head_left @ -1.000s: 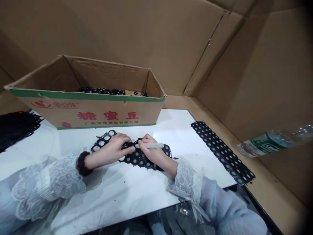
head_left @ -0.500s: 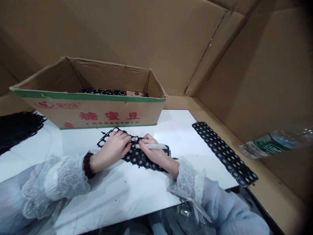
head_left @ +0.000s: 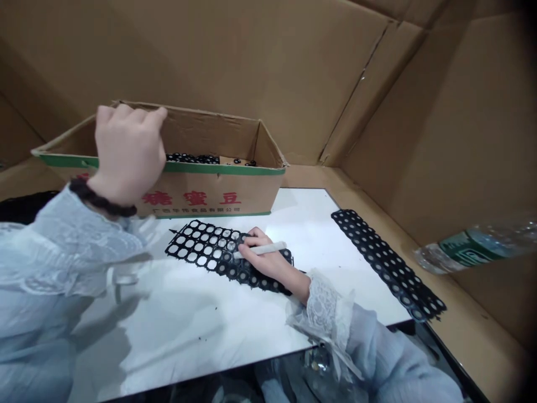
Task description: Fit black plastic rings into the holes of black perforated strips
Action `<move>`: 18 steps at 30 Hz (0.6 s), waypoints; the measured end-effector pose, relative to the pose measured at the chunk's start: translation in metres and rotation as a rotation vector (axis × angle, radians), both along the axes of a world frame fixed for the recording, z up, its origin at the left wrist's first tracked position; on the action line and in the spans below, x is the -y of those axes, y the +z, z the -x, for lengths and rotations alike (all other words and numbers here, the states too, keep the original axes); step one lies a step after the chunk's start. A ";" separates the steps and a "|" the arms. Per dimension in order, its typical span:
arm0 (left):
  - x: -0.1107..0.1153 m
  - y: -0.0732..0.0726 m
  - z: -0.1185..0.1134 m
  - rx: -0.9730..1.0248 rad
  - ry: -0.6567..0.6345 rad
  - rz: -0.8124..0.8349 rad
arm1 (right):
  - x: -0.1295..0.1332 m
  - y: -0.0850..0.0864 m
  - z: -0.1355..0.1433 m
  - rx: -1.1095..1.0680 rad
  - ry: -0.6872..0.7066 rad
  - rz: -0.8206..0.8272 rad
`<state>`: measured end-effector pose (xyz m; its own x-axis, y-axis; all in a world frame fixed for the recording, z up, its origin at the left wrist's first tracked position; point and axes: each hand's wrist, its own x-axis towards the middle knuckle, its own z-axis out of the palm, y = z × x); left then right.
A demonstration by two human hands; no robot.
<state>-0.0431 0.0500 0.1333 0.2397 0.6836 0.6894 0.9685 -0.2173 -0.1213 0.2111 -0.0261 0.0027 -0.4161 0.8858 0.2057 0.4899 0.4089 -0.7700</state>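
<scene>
A black sheet with rows of round holes (head_left: 196, 244) lies on the white tabletop; its left part shows white holes, its right part grey discs. My right hand (head_left: 264, 256) rests on the sheet with its fingers closed round a white pen-like stick (head_left: 268, 248). My left hand (head_left: 130, 151) is raised at the front rim of the cardboard box (head_left: 197, 184), over its left part. Its fingers are curled, and the fingertips are hidden, so what they hold, if anything, does not show. Inside the box lie black ring-shaped pieces (head_left: 193, 159).
A second black sheet (head_left: 386, 263) lies at the right edge of the white tabletop (head_left: 176, 336). Beyond it is a plastic bottle with a green label (head_left: 470, 247). Dark mesh-like material (head_left: 20, 207) is at the far left. Cardboard walls (head_left: 293, 73) stand behind and to the right.
My left hand has left the black sheet and moved up and left to the box, uncovering the sheet's left part. My right hand stays on the sheet with the white stick.
</scene>
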 end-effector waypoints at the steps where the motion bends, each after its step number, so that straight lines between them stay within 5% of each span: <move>1: 0.009 -0.012 -0.008 0.020 -0.039 -0.038 | 0.000 0.000 0.000 -0.007 -0.002 0.006; 6: 0.060 -0.093 -0.043 -0.046 -0.502 0.538 | 0.001 -0.002 0.004 -0.012 -0.049 0.041; 9: 0.070 -0.123 -0.048 0.070 -0.597 0.753 | 0.003 -0.003 0.008 -0.011 -0.102 0.036; 18: 0.065 -0.112 -0.051 0.164 -0.471 1.052 | 0.008 -0.003 0.013 -0.073 -0.176 0.058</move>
